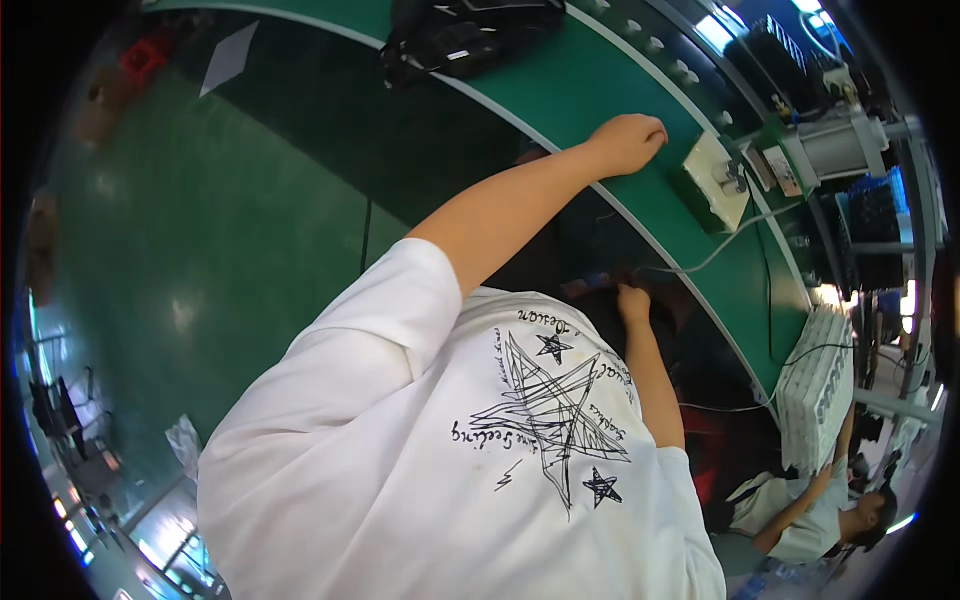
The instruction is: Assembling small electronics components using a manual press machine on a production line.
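Observation:
My left hand (pixel 628 145) rests on the green bench top (pixel 590 80), its fingers curled in. Whatever may be under those fingers is hidden. Just right of it stands a cream-coloured box (pixel 715 183) with dark fittings on its face. Lower down, beside the bench edge and in front of my body, is my right hand (pixel 633 302). Its fingers look bent together in deep shadow, close to small dark items I cannot make out. A grey cable (pixel 690 268) runs from near this hand up to the equipment by the box.
A glossy black bag-like item (pixel 470 40) lies farther along the bench. Past the box is a metal cylinder (pixel 840 150) on a frame. White stacked trays (pixel 815 390) stand at right, beside another person (pixel 800 520). A red crate (pixel 147 58) and a pale sheet (pixel 229 58) are at upper left.

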